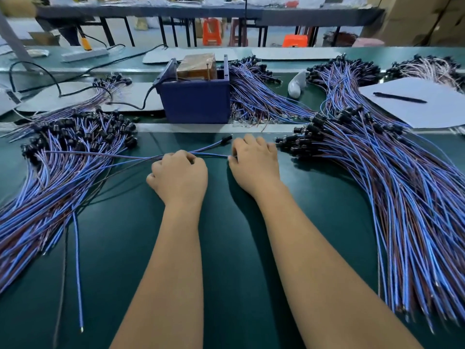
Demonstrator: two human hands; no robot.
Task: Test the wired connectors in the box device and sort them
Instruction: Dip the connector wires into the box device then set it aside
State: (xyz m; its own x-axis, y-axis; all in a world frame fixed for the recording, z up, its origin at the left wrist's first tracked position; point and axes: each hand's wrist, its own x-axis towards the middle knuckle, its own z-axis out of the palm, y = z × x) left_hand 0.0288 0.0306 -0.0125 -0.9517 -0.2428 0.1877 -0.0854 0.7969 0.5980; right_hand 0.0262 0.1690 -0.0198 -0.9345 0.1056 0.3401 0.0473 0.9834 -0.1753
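Note:
A blue box device (195,102) stands at the middle back of the green mat, a brown block in its open top. My left hand (180,176) grips blue-and-brown wires that stretch left toward a large pile of wired connectors (63,157). One of these wires runs on to the right, ending in a black connector (226,139) just in front of the box. My right hand (254,161) pinches the end of a blue wire (214,155) coming from my left hand, close beside a second large pile (377,172) on the right.
More wire bundles (256,96) lie behind and right of the box. A white sheet (422,107) with a black pen (400,97) sits at the right back. A black power cord (57,81) and a power strip (85,54) lie at the left back. A white bag (297,85) stands nearby.

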